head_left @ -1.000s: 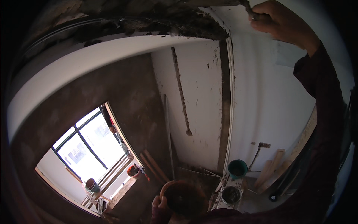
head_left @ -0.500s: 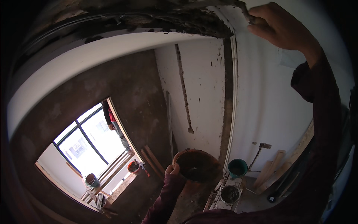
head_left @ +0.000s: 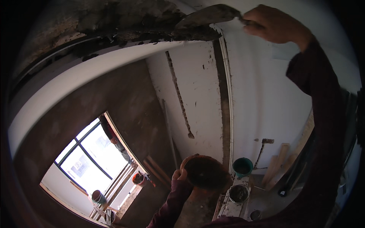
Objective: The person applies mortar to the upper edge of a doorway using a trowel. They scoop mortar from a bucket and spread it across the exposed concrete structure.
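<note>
My right hand (head_left: 275,26) is raised at the upper right, its fingers closed round the handle of a trowel (head_left: 210,16). The broad trowel blade points left, up at the rough, dark mortar-covered edge of the beam (head_left: 152,23). Whether the blade touches the mortar I cannot tell. Lower down, my left hand (head_left: 180,179) grips the rim of a round orange-brown bucket (head_left: 208,173), thumb at the edge. Its inside looks dark, and its contents are hard to make out.
A green bucket (head_left: 242,166) and a pale bucket of grey mix (head_left: 238,193) stand on a plank below right. Boards (head_left: 279,163) lean on the white wall. Past a wall opening at left, a person (head_left: 114,138) stands near an orange bucket (head_left: 139,178) and a window (head_left: 89,152).
My right hand has shifted slightly left, and the trowel has turned so more of its blade shows. The left hand still holds the bucket. The whole view has shifted a little.
</note>
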Available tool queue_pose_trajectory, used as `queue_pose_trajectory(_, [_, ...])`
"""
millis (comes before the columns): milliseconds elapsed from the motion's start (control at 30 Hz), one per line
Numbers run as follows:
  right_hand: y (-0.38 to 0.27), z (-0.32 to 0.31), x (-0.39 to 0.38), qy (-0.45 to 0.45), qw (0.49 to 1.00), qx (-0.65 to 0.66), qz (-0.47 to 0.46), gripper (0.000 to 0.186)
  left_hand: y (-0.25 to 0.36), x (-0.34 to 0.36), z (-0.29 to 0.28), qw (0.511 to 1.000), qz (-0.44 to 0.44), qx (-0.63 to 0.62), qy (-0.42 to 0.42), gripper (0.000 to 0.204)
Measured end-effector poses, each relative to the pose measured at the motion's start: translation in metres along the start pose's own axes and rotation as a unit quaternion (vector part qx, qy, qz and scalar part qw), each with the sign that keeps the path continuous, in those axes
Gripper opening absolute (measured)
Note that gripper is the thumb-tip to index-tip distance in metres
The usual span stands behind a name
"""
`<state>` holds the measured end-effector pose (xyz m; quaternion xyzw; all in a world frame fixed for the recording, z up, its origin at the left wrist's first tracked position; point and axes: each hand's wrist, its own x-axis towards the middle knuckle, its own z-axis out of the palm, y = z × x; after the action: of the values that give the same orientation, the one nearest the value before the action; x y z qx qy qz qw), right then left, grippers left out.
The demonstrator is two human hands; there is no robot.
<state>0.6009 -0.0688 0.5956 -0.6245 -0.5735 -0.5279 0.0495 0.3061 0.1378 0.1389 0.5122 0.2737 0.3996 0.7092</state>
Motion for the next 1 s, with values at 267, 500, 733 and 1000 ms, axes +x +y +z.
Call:
queue_pose_trajectory(267, [-0.036, -0.018, 0.043, -0.036, 0.998, -0.049, 0.022, 0.032, -0.022, -0.024, -0.021, 0.998, -0.036, 0.038, 0.042, 0.025])
queue_pose_trajectory(500, [-0.044, -0.008, 0.071, -0.006, 1.000, -0.030, 0.005, 0.037, -0.046, -0.025, -0.027, 0.994, -0.055, 0.066, 0.063, 0.024])
queue_pose_trajectory(733, [-0.013, -0.012, 0.058, 0.030, 0.997, 0.060, -0.029, 0.034, -0.024, -0.034, -0.003, 0.989, -0.120, 0.074, 0.053, 0.021])
queue_pose_trajectory(1000, [0.003, -0.001, -0.009, -0.025, 0.990, 0.069, 0.120, 0.031, -0.029, -0.016, 0.001, 0.993, -0.077, 0.087, 0.004, 0.023])
